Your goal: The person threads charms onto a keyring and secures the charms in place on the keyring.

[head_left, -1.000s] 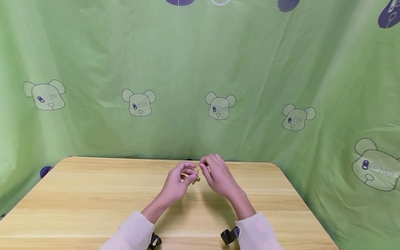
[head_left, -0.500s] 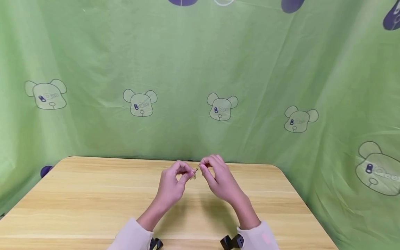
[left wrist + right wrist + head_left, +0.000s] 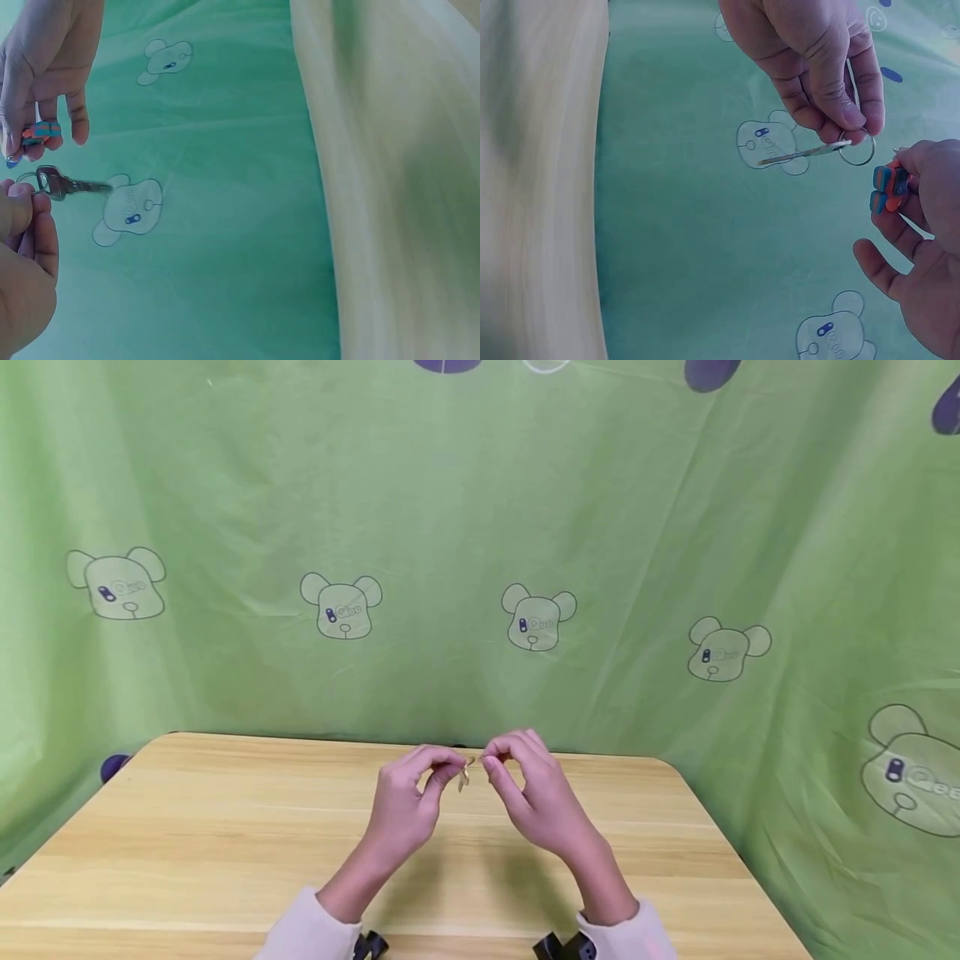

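Pinches a ring (image 3: 861, 164) bearing a key (image 3: 71, 185) in left grip (image 3: 401, 810), a teal-and-orange trinket (image 3: 883, 181) in right grip (image 3: 546, 802), above the tabletop (image 3: 225, 843).

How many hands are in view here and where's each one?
2: the left hand, over the table, pinches a ring with at least one key; the right hand, beside it, holds a colourful toy. No other hand shows.

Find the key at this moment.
In the right wrist view, the key is right of centre, on the metal ring pinched by the left hand, left of the blue-and-orange trinket in the right hand.
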